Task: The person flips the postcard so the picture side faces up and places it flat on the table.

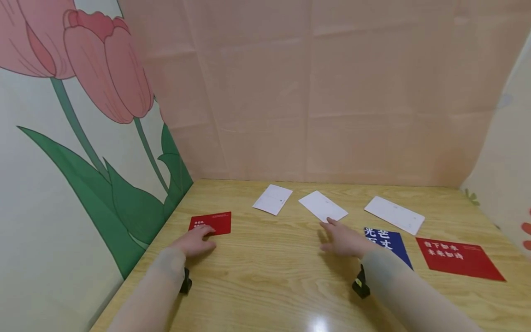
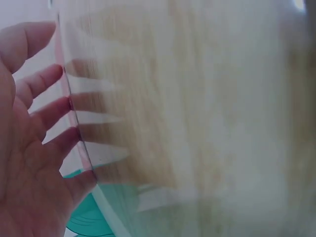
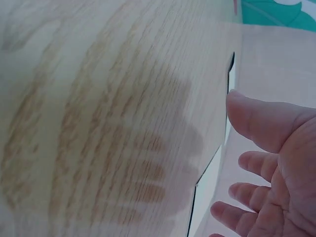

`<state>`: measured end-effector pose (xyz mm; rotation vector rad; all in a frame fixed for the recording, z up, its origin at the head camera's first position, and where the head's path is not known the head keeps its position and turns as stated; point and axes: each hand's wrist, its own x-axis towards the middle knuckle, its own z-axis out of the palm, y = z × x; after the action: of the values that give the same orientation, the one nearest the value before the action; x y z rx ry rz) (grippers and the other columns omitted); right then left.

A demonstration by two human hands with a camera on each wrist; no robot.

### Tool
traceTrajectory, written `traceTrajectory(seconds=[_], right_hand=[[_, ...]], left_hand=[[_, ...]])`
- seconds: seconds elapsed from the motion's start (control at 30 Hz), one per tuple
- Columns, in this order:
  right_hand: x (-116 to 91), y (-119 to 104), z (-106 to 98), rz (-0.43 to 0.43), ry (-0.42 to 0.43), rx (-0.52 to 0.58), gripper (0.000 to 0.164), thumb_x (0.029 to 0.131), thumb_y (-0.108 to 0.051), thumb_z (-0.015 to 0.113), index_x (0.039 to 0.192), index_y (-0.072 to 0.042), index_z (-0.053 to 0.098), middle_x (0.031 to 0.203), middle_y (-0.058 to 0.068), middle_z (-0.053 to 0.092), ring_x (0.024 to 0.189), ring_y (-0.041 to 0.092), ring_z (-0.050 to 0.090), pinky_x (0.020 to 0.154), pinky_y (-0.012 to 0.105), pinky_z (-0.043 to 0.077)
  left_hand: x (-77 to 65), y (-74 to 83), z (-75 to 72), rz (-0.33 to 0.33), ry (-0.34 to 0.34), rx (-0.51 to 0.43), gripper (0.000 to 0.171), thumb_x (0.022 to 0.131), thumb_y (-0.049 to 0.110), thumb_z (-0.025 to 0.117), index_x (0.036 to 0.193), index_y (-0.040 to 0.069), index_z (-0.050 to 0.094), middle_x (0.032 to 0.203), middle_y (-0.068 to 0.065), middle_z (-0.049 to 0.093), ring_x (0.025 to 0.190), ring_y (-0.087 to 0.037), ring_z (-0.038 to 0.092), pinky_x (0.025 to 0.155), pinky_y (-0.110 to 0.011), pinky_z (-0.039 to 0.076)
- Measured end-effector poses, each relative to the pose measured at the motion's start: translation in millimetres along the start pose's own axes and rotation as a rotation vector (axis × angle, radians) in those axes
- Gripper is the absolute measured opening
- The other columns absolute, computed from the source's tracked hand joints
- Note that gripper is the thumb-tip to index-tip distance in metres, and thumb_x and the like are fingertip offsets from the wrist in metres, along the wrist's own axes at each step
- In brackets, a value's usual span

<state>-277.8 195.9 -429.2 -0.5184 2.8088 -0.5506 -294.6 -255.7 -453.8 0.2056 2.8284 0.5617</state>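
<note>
My left hand, fingers loosely spread and holding nothing, is at a red card with white writing at the table's left; it covers the card's lower left part. In the left wrist view that hand shows its palm, apart from the tabletop. My right hand also holds nothing; its fingertips appear just below a white card in the middle. Behind the right wrist, a blue card with white characters is partly hidden. The right wrist view shows the right hand beside a white card edge.
Two more white cards lie at the back, one left of centre and one to the right. Another red card is at the far right. A pinkish cloth hangs behind the wooden table; a tulip-printed wall borders the left.
</note>
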Motion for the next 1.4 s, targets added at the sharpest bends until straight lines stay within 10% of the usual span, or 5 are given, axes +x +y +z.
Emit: traceTrajectory(seconds=[0.87, 1.4], right_hand=[[23, 2, 5, 0.103, -0.042, -0.087, 0.080, 0.091, -0.043, 0.063, 0.147, 0.003, 0.031, 0.152, 0.032, 0.018, 0.137, 0.050, 0.022, 0.107, 0.063, 0.021], [17, 0, 4, 0.127, -0.131, -0.084, 0.074, 0.089, -0.050, 0.062, 0.139, 0.002, 0.046, 0.148, 0.026, 0.035, 0.132, 0.050, 0.032, 0.107, 0.060, 0.024]], left_hand=[[48.2, -1.4, -10.2, -0.175, -0.099, 0.042, 0.060, 0.093, 0.035, 0.046, 0.149, 0.016, 0.036, 0.156, -0.014, 0.024, 0.141, -0.040, 0.020, 0.110, -0.059, 0.020], [54.4, -0.7, -15.8, -0.218, -0.088, -0.003, 0.063, 0.091, 0.037, 0.046, 0.150, 0.015, 0.036, 0.157, -0.019, 0.020, 0.141, -0.042, 0.018, 0.107, -0.062, 0.020]])
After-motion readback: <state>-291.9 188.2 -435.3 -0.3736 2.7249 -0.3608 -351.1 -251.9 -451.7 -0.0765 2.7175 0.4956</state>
